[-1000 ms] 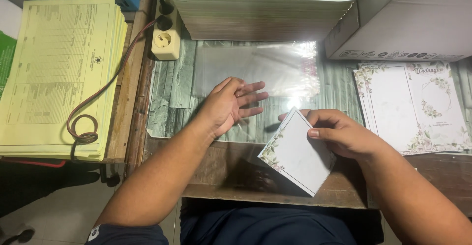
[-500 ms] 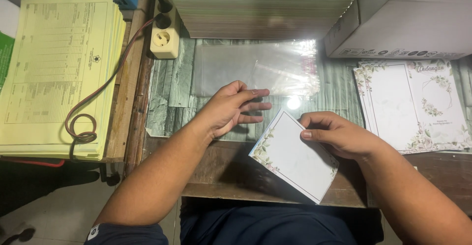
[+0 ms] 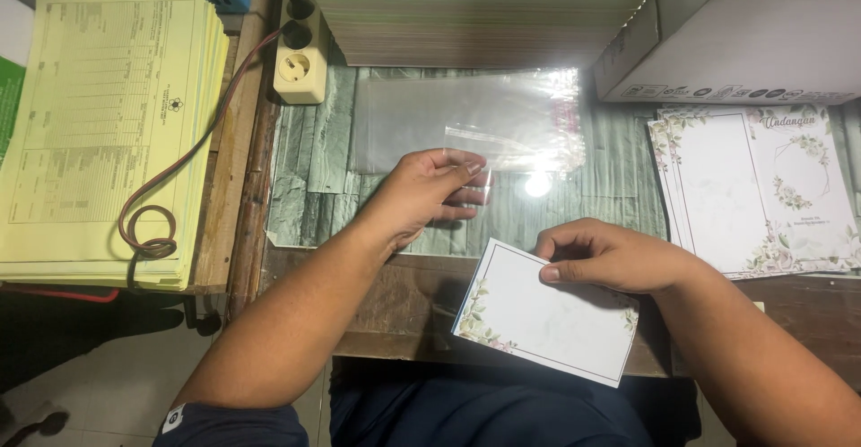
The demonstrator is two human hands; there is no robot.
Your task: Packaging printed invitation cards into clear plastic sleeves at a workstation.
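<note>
My right hand point(image 3: 610, 254) holds a white card with a floral border point(image 3: 543, 312) flat over the near edge of the desk. My left hand point(image 3: 421, 191) pinches the corner of a clear plastic sleeve point(image 3: 520, 133) and lifts it off a pile of clear sleeves point(image 3: 404, 120) lying on the glass-topped desk point(image 3: 309, 187). The sleeve is raised a little and catches the light.
A pile of floral cards point(image 3: 753, 187) lies at the right. A thick stack of yellow forms point(image 3: 484, 8) and a cardboard box point(image 3: 762, 34) stand at the back. More yellow forms point(image 3: 99, 124), a white power socket point(image 3: 300, 66) and a coiled cable point(image 3: 148, 232) are at the left.
My left hand has closed its fingers on a clear sleeve and lifted its corner. My right hand has turned the card flatter and lowered it toward the desk edge.
</note>
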